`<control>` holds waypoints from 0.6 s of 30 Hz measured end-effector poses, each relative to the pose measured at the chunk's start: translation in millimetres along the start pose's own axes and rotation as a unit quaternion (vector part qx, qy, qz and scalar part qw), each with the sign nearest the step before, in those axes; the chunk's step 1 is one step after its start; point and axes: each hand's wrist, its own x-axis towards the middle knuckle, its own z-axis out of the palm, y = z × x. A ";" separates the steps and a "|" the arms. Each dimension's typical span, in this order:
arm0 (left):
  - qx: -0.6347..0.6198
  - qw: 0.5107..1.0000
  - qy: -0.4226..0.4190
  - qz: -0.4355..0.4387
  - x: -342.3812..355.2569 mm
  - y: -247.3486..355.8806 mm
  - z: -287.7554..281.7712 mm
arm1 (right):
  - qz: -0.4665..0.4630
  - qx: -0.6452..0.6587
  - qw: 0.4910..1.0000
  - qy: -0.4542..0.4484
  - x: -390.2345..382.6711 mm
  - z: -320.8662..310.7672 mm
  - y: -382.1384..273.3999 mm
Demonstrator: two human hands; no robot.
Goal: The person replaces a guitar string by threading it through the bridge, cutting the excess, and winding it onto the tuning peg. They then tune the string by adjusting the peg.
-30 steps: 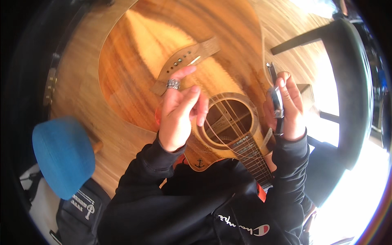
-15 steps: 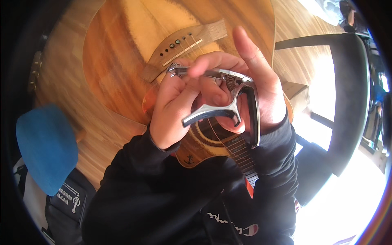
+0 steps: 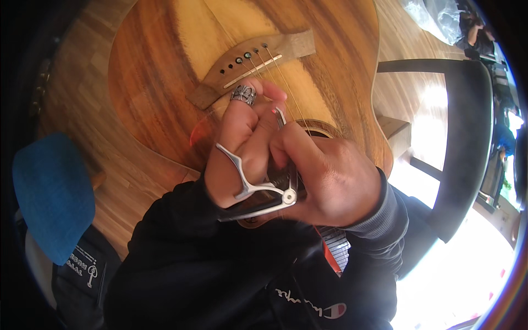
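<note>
Person in a black hoodie sits with an acoustic guitar [image 3: 165,71] across the lap, body lying flat, top facing up, wood grain in orange and brown stripes. Both hands meet over the soundhole area, pressed close together, touching. Left hand [image 3: 239,148] has a chunky silver ring [image 3: 243,94] on one finger; fingers curl up toward the bridge [image 3: 247,63], fingertips near the strings just below it. Right hand [image 3: 324,179] comes in from the right, fingers closed around a silver metal capo [image 3: 258,192], thumb stretched across toward the left hand. Capo sits between the two hands, over the lower edge of the guitar body: one curved lever arm runs across the back of the left hand, the pivot end shows just beside the right thumb, another thin part sticks up between the fingers. Left hand touches the capo, but whether it really grips it, cannot tell. Bridge carries a row of dark pins and a pale saddle, with a few strings running down from it under the hands. Fretboard [image 3: 335,245] peeks out below the right wrist. Blue stool seat [image 3: 52,192] stands at the left on the wooden floor [image 3: 137,176], a dark bag [image 3: 82,280] just beside it. Dark chair frame [image 3: 467,137] at the right, bright sunlight beyond.
</note>
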 end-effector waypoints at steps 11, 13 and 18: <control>0.081 0.995 -0.042 -0.031 0.8 4.7 1.1 | 0.019 0.186 0.965 0.181 46.0 -14.3 22.1; 0.103 0.993 -0.046 -0.039 -0.5 3.7 1.5 | -0.049 0.095 0.975 0.194 62.8 -13.5 27.7; 0.106 0.992 -0.028 -0.057 -0.7 5.2 4.7 | -0.044 0.058 0.989 0.129 88.0 -13.3 33.1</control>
